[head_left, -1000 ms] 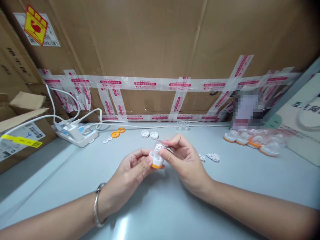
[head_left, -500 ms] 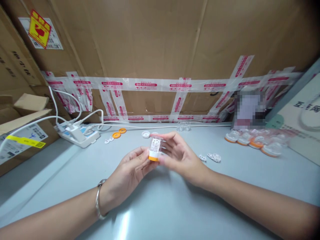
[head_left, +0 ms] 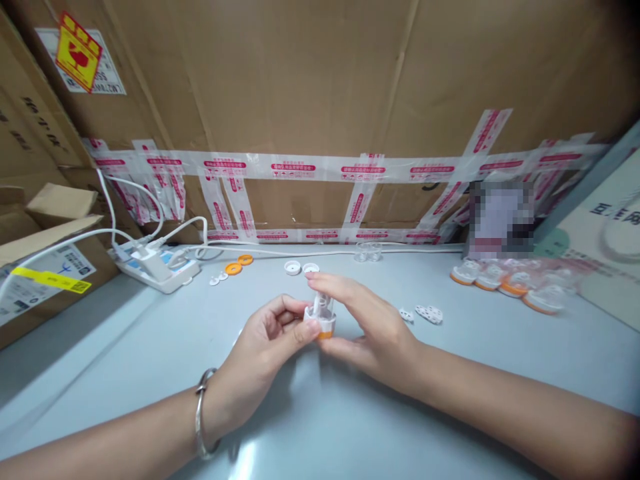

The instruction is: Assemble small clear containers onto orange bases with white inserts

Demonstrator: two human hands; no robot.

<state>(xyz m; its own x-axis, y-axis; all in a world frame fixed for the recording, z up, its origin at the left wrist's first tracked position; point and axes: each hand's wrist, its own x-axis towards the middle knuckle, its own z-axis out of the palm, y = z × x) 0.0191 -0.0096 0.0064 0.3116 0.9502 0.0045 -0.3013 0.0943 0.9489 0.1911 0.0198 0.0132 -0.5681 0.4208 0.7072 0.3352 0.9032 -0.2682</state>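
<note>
A small clear plastic case (head_left: 323, 317) with a white collar and an orange base sits between both my hands over the grey table (head_left: 150, 347). My left hand (head_left: 270, 337) pinches its white collar with thumb and forefinger. My right hand (head_left: 365, 320) curls round it from the right, forefinger laid across its top. A silver bangle (head_left: 201, 413) is on my left wrist.
Two white caps (head_left: 300, 268) and two orange rings (head_left: 238, 264) lie behind my hands. Perforated white discs (head_left: 425, 313) lie to the right, and several finished orange-based cases (head_left: 505, 280) further right. A white power strip (head_left: 155, 267) with cables sits at the left. Taped cardboard walls the back.
The case has come down closer to the table. My right forefinger has moved over its top, where before the right hand held it from the side.
</note>
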